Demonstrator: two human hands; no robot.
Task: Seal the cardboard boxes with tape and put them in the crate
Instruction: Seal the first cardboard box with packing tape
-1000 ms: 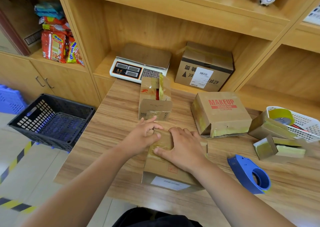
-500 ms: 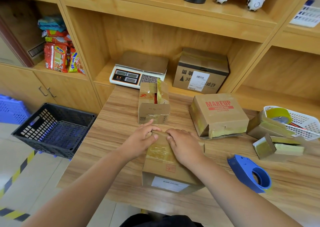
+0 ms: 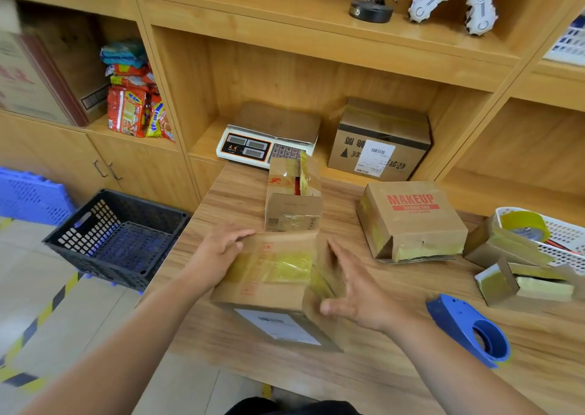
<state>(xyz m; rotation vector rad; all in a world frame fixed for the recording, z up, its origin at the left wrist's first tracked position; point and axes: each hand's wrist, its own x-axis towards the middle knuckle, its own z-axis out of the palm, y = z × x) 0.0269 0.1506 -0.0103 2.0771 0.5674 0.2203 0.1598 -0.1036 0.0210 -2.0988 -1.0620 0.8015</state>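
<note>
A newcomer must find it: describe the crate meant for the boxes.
Find the wooden table; on the floor by its left edge, before the cabinet doors, stands the black crate. Its dark slotted walls set it apart from the blue crate further left.

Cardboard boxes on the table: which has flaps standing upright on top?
The small box in front of the scale: its top flaps stand up, while the MAKEUP box and the nearest box are closed.

Crate [image 3: 117,237] left of table [image 3: 395,345]; tape dispenser [image 3: 468,329] right of box [image 3: 272,275].
</note>
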